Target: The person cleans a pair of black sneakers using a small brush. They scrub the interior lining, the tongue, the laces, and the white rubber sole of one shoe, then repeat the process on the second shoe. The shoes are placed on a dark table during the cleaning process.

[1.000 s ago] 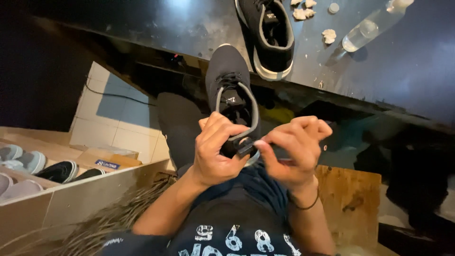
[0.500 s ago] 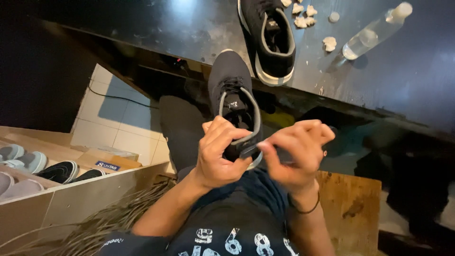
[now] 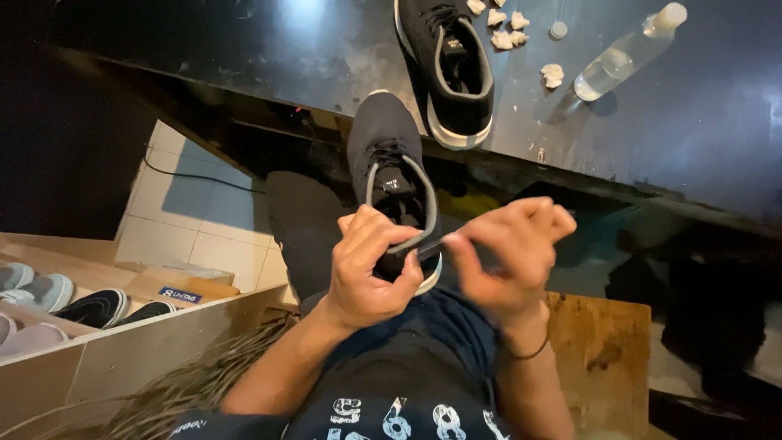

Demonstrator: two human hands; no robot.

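I hold a dark grey sneaker (image 3: 383,147) over my lap, toe pointing away from me. My left hand (image 3: 368,269) wraps around its heel from the left. The thumb and forefinger of my right hand (image 3: 513,253) pinch the grey collar rim at the back of the heel. A second matching sneaker (image 3: 450,69) with a white sole lies on the dark table (image 3: 285,49) ahead. I cannot see inside the held shoe clearly.
Several crumpled white wads (image 3: 552,75), a small cap (image 3: 557,30) and a clear plastic bottle (image 3: 627,53) lie on the table at the right. A wooden shelf (image 3: 98,342) with several shoes stands at my left. Below my right arm is a wooden stool (image 3: 603,358).
The view has tilted slightly and the shoe sits a little lower in frame. My right fingers have moved closer to the heel collar; both hands stay on the shoe.
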